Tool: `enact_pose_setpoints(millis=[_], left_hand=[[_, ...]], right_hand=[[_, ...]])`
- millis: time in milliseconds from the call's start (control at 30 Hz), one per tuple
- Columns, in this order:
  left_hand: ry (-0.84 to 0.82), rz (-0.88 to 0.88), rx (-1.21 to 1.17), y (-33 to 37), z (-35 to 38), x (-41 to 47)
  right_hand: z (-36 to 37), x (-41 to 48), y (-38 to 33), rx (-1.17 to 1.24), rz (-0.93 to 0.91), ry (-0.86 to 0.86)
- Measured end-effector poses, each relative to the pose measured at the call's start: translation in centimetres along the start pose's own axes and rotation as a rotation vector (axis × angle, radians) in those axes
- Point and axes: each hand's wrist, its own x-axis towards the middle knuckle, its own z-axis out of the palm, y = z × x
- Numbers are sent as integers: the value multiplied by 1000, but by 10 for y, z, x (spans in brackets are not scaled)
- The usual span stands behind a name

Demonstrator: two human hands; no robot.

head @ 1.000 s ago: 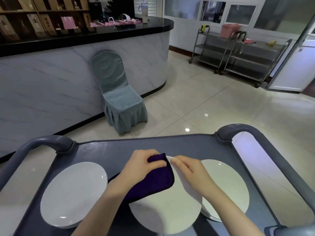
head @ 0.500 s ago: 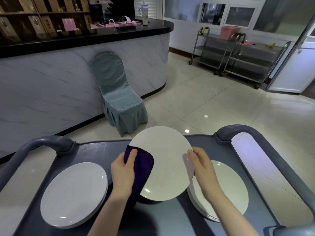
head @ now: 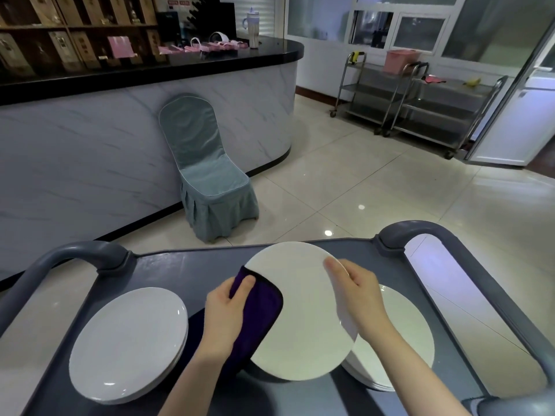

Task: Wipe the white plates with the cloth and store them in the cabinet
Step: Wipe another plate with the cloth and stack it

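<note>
Observed: one round white glazed plate [head: 300, 313] is lifted clear of the grey plastic service cart [head: 192, 265], above the middle of its tray, tilted with its face up towards the camera.

Grip: the left hand [head: 228, 313] pinches a purple microfibre cloth [head: 261, 307] over the held plate's left rim. Its thumb lies on top of the cloth; the fingers behind are hidden. The right hand [head: 357, 298] grips the opposite rim with its fingers curled over the edge. One fingertip is blurred.

Governing relation: the unwiped face lies to the right of the cloth, between the two hands. The plate is round, so no long axis applies. The left hand is nearer the work. The right hand, in my judgement, serves only as the steadying hold.

Condition: the held plate is plain and glossy, with no visible soiling or chips.

Remainder: a stack of white plates [head: 126, 343] rests at the cart's left end, and a second stack [head: 402, 331] at its right end, partly under the held plate. I cannot tell which stack is already wiped.

No storage cabinet can be identified beyond the cart, so storing appears outstanding.
</note>
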Motion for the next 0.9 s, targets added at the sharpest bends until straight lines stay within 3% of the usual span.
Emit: enact_pose_setpoints(millis=[100, 267, 333, 433, 500, 600, 767, 833, 900], left_hand=[[-54, 107, 122, 9, -5, 10], [-441, 328, 459, 31, 2, 19], [-378, 272, 361, 27, 0, 16], [-128, 84, 79, 9, -3, 7], [-42, 9, 29, -2, -1, 1], [-94, 71, 122, -2, -3, 4], [-474, 293, 433, 20, 5, 12], [-450, 264, 402, 23, 6, 13], [-269, 191, 252, 21, 2, 18]], right_hand=[[-1, -2, 4, -74, -26, -26], [10, -5, -9, -308, -212, -373], [5, -5, -12, -252, -197, -314], [-2, -7, -5, -27, -80, -63], [-1, -8, 0, 13, -34, 15], [-3, -8, 6, -84, -57, -88], [7, -5, 2, -310, -182, -465], [3, 0, -4, -289, -185, -423], [-4, 4, -12, -209, -152, -217]])
